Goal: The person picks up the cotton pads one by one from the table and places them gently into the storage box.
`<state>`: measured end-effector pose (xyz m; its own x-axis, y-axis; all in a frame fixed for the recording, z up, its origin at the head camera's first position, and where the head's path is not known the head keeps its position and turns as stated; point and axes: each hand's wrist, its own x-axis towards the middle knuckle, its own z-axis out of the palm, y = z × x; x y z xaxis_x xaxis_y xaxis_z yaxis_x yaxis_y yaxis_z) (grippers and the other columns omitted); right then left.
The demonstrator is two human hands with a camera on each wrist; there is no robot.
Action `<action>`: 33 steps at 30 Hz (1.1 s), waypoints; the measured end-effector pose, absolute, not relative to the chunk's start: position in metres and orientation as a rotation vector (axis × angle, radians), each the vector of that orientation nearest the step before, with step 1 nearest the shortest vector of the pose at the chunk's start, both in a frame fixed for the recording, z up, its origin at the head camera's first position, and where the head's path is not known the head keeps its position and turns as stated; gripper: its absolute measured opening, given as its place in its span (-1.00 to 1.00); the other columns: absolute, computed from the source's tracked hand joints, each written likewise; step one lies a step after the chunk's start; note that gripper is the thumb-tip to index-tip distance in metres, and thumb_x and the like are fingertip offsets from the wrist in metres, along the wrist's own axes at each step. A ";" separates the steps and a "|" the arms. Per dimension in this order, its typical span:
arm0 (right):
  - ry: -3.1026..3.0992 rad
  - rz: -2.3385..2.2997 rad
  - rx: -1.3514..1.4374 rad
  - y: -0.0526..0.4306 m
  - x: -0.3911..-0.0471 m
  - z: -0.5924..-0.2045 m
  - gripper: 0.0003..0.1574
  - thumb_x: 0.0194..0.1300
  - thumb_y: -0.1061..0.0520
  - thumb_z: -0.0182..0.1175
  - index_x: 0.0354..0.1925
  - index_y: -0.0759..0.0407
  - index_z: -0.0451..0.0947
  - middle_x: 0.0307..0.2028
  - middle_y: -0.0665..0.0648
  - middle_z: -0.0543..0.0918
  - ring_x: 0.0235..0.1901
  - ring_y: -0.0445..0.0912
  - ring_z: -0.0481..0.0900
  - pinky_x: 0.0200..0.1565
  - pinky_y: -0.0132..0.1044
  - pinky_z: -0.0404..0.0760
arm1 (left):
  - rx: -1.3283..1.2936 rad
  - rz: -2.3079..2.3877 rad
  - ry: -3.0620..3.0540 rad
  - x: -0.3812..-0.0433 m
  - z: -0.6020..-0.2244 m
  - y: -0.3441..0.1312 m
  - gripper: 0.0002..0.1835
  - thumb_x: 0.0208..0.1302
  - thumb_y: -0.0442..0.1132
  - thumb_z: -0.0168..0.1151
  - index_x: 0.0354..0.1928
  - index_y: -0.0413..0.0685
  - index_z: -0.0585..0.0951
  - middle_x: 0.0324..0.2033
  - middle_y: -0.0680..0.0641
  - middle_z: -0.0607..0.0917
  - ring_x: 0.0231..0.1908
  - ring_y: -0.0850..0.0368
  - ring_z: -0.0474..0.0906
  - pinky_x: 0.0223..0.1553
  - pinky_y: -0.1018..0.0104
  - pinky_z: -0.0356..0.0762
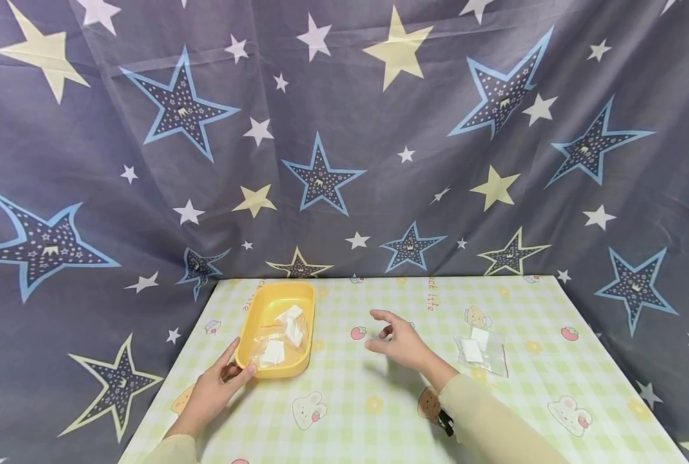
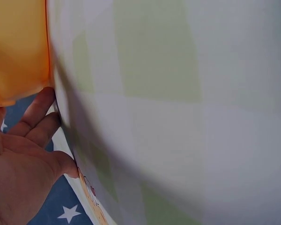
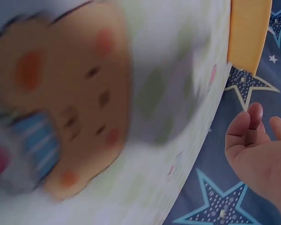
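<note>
My left hand (image 1: 219, 390) holds the near left corner of a yellow tray (image 1: 308, 362), thumb on the near side and fingers along the left side. In the left wrist view the fingertips meet the tray's wall (image 2: 21, 51). Small clear zip bags with white square pieces (image 1: 273, 352) lie inside the tray, toward its right and near end. My right hand (image 1: 402, 341) is over the table to the right of the tray, thumb and forefinger apart with nothing between them. In the right wrist view its fingers (image 3: 239, 129) are loosely bent.
Right of my right forearm, clear bags with white squares (image 1: 473, 351) lie on the table. A green-and-white checked cloth with cartoon prints (image 1: 373, 425) covers the table (image 1: 530, 412). A dark star-patterned curtain (image 1: 344, 103) hangs behind and at both sides.
</note>
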<state>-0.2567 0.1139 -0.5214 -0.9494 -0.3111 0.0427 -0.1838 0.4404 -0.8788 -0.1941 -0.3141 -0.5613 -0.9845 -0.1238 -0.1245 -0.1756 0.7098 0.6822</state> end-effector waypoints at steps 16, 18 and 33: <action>2.648 -1.472 -0.356 0.154 -0.247 -0.528 -0.15 0.16 -0.01 0.46 0.38 -0.18 0.37 0.19 0.02 0.55 -0.17 -0.14 0.51 -0.25 -0.33 0.54 | -0.249 1.146 2.843 -0.193 -0.564 -0.315 0.00 0.13 0.50 0.15 0.55 0.52 -0.02 0.13 -0.11 0.68 0.28 -0.15 0.48 0.28 -0.28 0.32; 2.658 -1.458 -0.352 0.161 -0.245 -0.529 -0.15 0.16 -0.02 0.46 0.38 -0.18 0.36 0.12 0.10 0.58 -0.17 -0.13 0.51 -0.26 -0.33 0.53 | -0.250 1.146 2.842 -0.194 -0.564 -0.314 0.00 0.13 0.50 0.16 0.55 0.52 -0.02 0.13 -0.11 0.69 0.27 -0.15 0.49 0.28 -0.28 0.33; 2.795 -1.356 -0.361 0.230 -0.232 -0.525 -0.17 0.19 0.00 0.43 0.37 0.01 0.37 0.22 0.23 0.58 -0.08 0.03 0.57 -0.27 -0.38 0.53 | -0.223 1.145 2.866 -0.191 -0.561 -0.314 -0.04 0.18 0.46 0.16 0.55 0.53 -0.02 0.11 -0.07 0.70 0.25 -0.11 0.50 0.27 -0.25 0.35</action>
<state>-0.2321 0.2299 -0.5249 -0.9733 -0.2122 0.0873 -0.1999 0.5972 -0.7768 -0.1911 -0.3136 -0.5613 -0.9885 -0.1158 -0.0971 -0.1508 0.7158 0.6818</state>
